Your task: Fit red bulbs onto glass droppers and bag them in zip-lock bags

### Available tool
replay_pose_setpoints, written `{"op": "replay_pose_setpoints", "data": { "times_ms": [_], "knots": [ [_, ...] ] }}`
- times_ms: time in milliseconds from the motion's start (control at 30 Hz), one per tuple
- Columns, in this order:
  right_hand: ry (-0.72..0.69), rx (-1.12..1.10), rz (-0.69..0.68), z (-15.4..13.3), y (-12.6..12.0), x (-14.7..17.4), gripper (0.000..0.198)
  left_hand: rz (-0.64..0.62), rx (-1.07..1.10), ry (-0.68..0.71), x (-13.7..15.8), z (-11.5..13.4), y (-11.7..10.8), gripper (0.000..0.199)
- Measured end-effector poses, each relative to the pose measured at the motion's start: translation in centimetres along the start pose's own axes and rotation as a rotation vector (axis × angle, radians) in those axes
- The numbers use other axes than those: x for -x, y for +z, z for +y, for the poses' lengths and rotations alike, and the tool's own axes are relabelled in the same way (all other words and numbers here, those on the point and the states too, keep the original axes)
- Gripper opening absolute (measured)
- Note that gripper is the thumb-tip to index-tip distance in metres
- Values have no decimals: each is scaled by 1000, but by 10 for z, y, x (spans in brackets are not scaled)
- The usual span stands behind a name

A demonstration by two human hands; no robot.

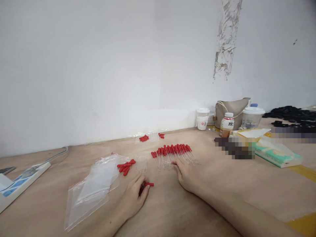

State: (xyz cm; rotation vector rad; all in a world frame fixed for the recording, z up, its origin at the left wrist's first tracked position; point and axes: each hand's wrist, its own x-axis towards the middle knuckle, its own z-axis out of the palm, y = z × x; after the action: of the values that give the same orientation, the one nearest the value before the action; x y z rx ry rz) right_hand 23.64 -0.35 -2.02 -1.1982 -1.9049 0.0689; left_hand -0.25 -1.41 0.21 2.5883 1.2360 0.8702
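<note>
My left hand (pixel 137 192) is closed round a red rubber bulb (pixel 150 184), whose end sticks out past the fingers to the right. Thin clear glass tubes (pixel 141 164) lie side by side just beyond it, next to a loose pile of red bulbs (pixel 126 166). My right hand (pixel 184 172) rests with its fingers drawn together at the lower ends of a row of droppers (pixel 174 150), clear tubes topped with red bulbs. Whatever its fingertips hold is too small to make out. Tiny pieces (pixel 164 169) lie scattered just left of them.
Clear zip bags (pixel 95 184) lie at left, near a power strip (pixel 27 184). By the wall is a bag with more bulbs and tubes (pixel 150 137). At right stand a paper cup (pixel 202 119), a bottle (pixel 227 125), a lidded cup (pixel 253 118) and a tissue pack (pixel 277 153).
</note>
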Motion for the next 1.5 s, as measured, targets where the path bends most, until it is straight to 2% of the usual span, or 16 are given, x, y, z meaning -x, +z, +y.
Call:
{"op": "replay_pose_setpoints", "data": {
  "times_ms": [100, 200, 400, 733, 1200, 1367, 1500],
  "knots": [
    [9, 13, -46, -5, 1, 4, 18, -56, 85, -36, 0, 1, 8, 25],
    [9, 31, -67, -9, 2, 6, 17, -97, 127, -30, -4, 0, 8, 21],
    [-52, -11, -94, -16, 3, 7, 20, 9, 259, -87, -9, 8, 14, 20],
    [-101, -42, -152, -26, -1, 9, 19, -43, 537, -145, -7, 9, 22, 16],
    [-106, -42, -234, -23, 2, 8, 17, -103, 492, -127, -8, 9, 19, 26],
    [-233, 21, -287, -22, -5, 2, 20, -151, 391, -95, -4, 13, 14, 25],
    [-303, 135, -234, -23, -5, 1, 25, -136, 276, -83, -3, 17, 11, 26]
  ]
}}
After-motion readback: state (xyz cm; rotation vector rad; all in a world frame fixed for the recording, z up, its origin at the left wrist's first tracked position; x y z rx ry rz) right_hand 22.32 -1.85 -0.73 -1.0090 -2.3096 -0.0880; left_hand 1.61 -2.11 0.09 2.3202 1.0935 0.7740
